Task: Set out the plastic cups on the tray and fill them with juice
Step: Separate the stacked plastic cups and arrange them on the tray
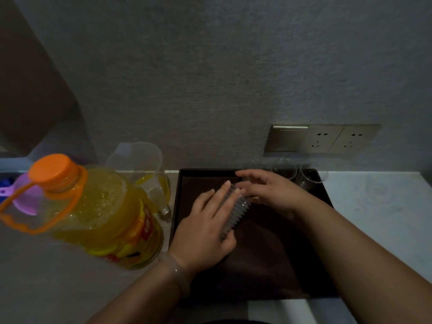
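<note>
— Why does the stack of cups point(237, 212) lie slanted above the tray point(174, 206)?
— The left hand point(205, 228) clasps it, thumb underneath, so the right hand point(268, 190) can pinch the top cup at the open end, probably to peel it free.
— And the loose cups point(284, 170)?
— Upright in the far right corner, empty, leaving room in front.
— The juice bottle point(98, 211)?
— Capped, on the surface left of the tray, waiting.

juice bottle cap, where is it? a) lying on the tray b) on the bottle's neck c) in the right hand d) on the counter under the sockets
B: the orange cap sits on the neck of the juice bottle, on the counter left of the tray.
</note>
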Demonstrator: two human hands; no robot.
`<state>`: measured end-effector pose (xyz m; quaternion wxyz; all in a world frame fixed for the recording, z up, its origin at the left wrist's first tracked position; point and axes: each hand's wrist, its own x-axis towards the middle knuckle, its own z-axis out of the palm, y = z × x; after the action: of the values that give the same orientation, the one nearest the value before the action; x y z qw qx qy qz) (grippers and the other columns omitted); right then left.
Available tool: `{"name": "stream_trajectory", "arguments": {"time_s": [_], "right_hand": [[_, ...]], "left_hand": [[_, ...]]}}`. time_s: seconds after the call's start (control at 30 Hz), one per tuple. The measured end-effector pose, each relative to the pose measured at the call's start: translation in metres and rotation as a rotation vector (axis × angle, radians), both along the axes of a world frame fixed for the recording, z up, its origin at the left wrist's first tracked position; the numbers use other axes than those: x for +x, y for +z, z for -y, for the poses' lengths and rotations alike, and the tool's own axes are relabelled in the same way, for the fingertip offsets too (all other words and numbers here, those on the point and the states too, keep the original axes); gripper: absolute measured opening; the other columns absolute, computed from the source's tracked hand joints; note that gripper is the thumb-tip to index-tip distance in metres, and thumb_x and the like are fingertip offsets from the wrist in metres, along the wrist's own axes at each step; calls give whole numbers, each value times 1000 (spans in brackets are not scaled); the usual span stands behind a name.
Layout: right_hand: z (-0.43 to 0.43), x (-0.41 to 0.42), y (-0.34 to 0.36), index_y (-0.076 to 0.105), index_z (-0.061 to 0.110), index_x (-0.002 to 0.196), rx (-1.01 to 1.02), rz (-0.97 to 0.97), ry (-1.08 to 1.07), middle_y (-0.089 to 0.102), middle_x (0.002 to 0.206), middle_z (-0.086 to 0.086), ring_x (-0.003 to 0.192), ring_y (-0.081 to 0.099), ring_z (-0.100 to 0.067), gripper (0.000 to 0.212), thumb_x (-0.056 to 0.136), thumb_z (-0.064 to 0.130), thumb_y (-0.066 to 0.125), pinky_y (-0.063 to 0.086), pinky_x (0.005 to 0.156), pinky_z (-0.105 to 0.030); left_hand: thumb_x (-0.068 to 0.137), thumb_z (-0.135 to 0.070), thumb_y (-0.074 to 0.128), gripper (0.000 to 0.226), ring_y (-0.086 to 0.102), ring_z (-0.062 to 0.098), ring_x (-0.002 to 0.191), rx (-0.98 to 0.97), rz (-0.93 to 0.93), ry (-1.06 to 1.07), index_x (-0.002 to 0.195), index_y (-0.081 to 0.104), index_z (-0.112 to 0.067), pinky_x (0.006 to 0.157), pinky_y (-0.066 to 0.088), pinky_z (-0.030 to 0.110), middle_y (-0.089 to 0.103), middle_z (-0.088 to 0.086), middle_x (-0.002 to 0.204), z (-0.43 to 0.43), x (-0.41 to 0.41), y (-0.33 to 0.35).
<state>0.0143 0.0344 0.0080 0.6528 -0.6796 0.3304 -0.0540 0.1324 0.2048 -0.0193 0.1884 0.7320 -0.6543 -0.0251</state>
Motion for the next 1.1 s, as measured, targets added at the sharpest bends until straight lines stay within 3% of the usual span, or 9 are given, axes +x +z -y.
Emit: {"name": "stream_trajectory", "arguments": {"time_s": [0.23,0.37,0.47,0.7,0.83,0.97,1.1], "right_hand": [[-5,-1,6,62,27,105,-43,42,-168,67,113,-11,96,66,-18,25,86,12,65,53,82,-30],[0,-6,28,60,28,107,-281,106,-310,68,106,2,95,64,-9,26,86,15,67,51,84,-29],[5,-4,47,55,38,100,-445,208,-344,64,108,9,103,60,-5,31,83,17,70,47,84,-26],[8,23,38,49,23,124,-900,18,-143,58,125,2,116,52,-10,53,78,28,76,41,95,-24],[18,37,19,44,27,132,-960,-167,99,53,132,-2,122,50,-17,61,79,32,75,42,97,-28],[23,43,10,42,29,133,-999,-275,239,55,130,-2,117,51,-18,61,81,33,73,45,95,-35],[25,45,6,43,24,136,-1039,-312,323,55,132,-5,118,51,-21,60,83,32,70,43,94,-33]], "left_hand": [[76,-48,47,81,33,14,124,6,-4,-11,150,17,-30,61,53,24,17,-9,155,-2,1,-4],[78,-49,46,82,28,13,128,13,-25,7,150,9,-34,69,52,25,11,-11,157,-5,0,-7],[83,-48,48,83,20,10,133,45,-41,18,150,1,-37,78,48,23,1,-15,157,-7,-1,-5],[86,-46,49,85,7,6,134,89,-67,13,149,-7,-39,87,42,23,-9,-17,157,-10,-5,1],[82,-44,49,84,14,8,132,81,-68,20,150,0,-37,81,51,27,-1,-14,157,-9,-6,3],[73,-44,50,84,32,13,124,33,-62,24,149,17,-31,64,55,26,22,-8,154,-8,-3,7],[74,-42,51,86,34,16,128,33,-25,-32,149,9,-36,68,57,29,17,-11,156,-6,-1,15]]}}
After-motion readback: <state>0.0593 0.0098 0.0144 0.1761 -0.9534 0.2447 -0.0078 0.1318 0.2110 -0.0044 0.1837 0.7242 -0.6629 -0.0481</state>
